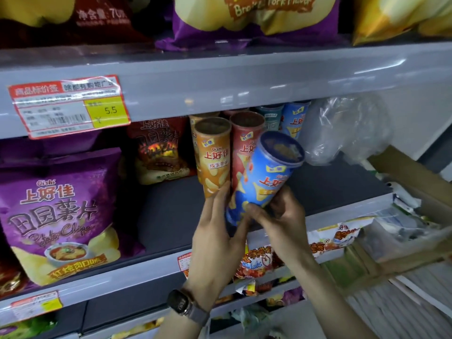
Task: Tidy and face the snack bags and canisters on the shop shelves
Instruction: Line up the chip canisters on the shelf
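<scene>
Hands are both wrapped around the bottom part of a blue chip canister (266, 174), which leans over to the right, off the shelf, in front of the middle shelf (318, 182). The left hand (217, 241) presses flat fingers up its left side, and those fingertips also touch the foot of the orange chip canister (213, 155) standing just behind. The right hand (276, 216) curls around the lower right side, so the two hands squeeze the tube between them. This tube looks light, I think, since chips weigh little. Its wall looks like stiff card, so it should keep its shape, but a hard squeeze could dent it and crack the chips inside. The shiny wrap looks a bit slippery. A good place to hold is low on the round body, like now, not by the plastic lid on top, which might pop off. A red chip canister (244, 145) stands upright beside the orange one, and another blue canister (294, 121) stands farther back. A big purple chip bag (58, 211) sits well off to the left; it looks soft and puffy, so it is best held gently by its sides.
</scene>
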`<action>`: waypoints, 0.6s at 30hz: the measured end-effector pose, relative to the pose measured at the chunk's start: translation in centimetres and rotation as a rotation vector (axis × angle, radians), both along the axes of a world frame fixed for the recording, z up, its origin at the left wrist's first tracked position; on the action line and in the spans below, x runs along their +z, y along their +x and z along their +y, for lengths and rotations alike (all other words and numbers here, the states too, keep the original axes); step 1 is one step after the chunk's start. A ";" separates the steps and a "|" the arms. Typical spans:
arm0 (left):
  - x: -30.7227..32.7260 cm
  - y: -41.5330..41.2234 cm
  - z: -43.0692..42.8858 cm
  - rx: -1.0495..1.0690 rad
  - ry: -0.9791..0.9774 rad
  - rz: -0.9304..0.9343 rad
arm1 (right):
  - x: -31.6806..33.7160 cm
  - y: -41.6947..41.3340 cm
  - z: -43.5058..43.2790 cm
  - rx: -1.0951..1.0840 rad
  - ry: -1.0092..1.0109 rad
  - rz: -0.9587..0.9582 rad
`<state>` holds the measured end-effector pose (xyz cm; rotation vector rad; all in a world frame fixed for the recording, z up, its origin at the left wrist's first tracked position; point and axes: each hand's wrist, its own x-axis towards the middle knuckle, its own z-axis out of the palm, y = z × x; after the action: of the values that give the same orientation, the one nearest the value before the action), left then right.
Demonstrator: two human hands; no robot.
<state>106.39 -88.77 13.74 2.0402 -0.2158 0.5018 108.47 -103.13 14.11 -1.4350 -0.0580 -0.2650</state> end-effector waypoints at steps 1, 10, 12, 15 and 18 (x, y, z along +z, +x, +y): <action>0.0 0.3 0.3 0.012 0.000 -0.012 | 0.1 0.5 -1.1 -0.044 -0.003 -0.004; -2.9 4.6 2.9 0.185 0.043 0.067 | -0.3 8.3 -9.4 -0.266 -0.239 0.026; -3.3 4.7 2.7 0.183 0.087 0.072 | -0.5 9.6 -10.0 -0.268 -0.264 0.040; -3.4 4.9 2.5 0.210 0.098 0.101 | -0.5 11.0 -10.3 -0.268 -0.294 0.062; -3.6 4.9 2.6 0.210 0.109 0.099 | -0.7 11.8 -10.5 -0.265 -0.319 0.053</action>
<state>111.29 -86.16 10.15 2.2004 0.0318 0.5257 120.23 -113.58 13.39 -1.7686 0.1404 -0.4497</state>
